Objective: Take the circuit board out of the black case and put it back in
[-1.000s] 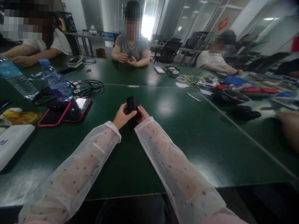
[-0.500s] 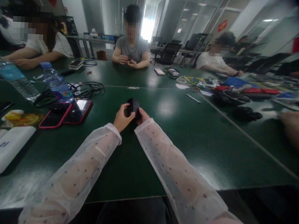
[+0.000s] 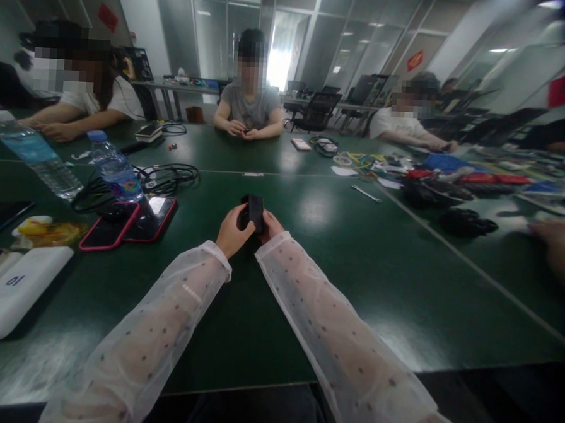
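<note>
A small black box-like object (image 3: pixel 255 211) is held between my two hands above the green table (image 3: pixel 277 312). My left hand (image 3: pixel 234 230) grips it from the left, with thumb and fingers curled around its side. From the right, my right hand (image 3: pixel 271 225) closes on the same object, its fingers partly hidden behind it. What exactly the object is cannot be made out at this size. Sheer white dotted sleeves cover both my forearms.
To the left are two red-edged phones (image 3: pixel 156 221), water bottles (image 3: pixel 117 168), a black cable coil (image 3: pixel 177 176) and a white power bank (image 3: pixel 27 293). A wrench (image 3: pixel 365 194) and a tangle of cables (image 3: pixel 361 162) lie to the right. Several people sit around the table.
The whole view has shifted slightly, so everything sits a bit lower. The black object has turned a little, showing more of its broad face. Both hands keep their hold.
</note>
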